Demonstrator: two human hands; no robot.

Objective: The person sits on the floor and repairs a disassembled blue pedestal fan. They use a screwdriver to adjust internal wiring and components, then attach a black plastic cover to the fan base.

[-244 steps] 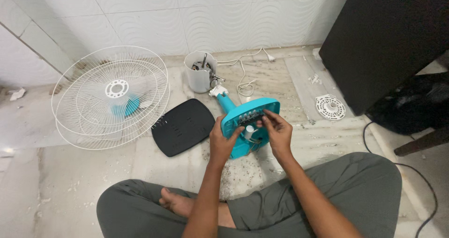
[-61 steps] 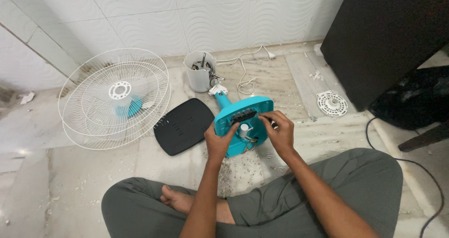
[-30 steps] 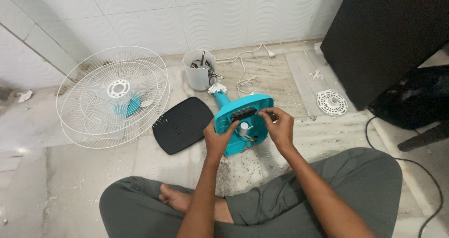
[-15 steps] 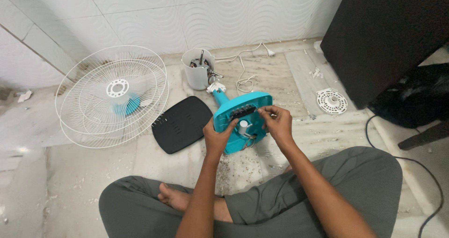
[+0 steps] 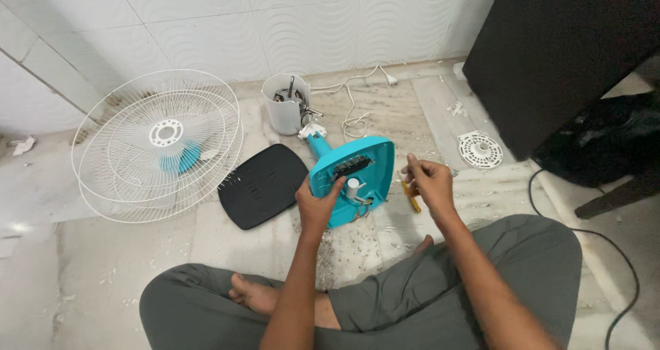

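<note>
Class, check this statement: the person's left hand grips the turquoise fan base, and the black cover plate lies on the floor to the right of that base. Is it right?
Not quite. The head view shows the left hand gripping the turquoise fan base, but the black cover plate lies on the floor to the left of that base, not the right.

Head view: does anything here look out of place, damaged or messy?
Yes. A fan lies in pieces on the floor: the white wire grilles sit apart from the turquoise base housing, which the left hand steadies, and a black cover plate lies loose beside it. Crumbly debris is scattered below the housing.
</note>
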